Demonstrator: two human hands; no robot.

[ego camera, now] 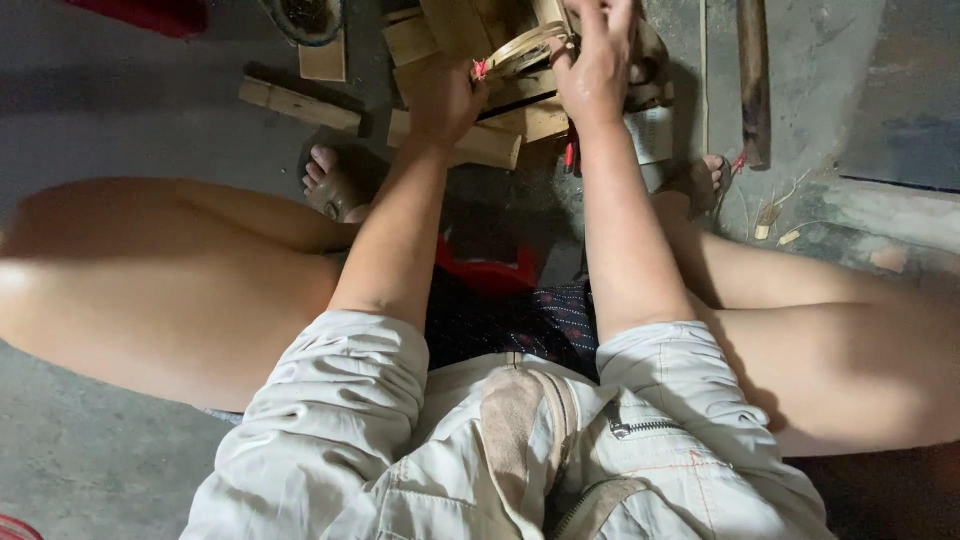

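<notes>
Floor: bare grey concrete (120, 120), dim, with cut bamboo blocks (300, 103) scattered ahead of the seated person's feet.
Left hand: the left hand (445, 100) is clenched, pinching the near end of a coil of thin bamboo strips (525, 45) where a small red tie shows at the fingers.
Right hand: the right hand (597, 65) is partly closed over the far side of the same coil, fingers spread upward; how firmly it pinches I cannot tell.
Coil: held between both grips, just above the block pile, touching both hands.
Below the grips: more bamboo blocks (480, 140), a red-handled tool (571, 155) just under the right wrist, and a red stool edge (485, 272) nearer the body.
Right of the grips: a long dark bamboo slat (753, 80) lying apart on the floor.
Doing it well: in my judgement, keep the left pinch steady as the anchor and let the right fingers guide the strip evenly, so the loops stay flat and do not spring open.
</notes>
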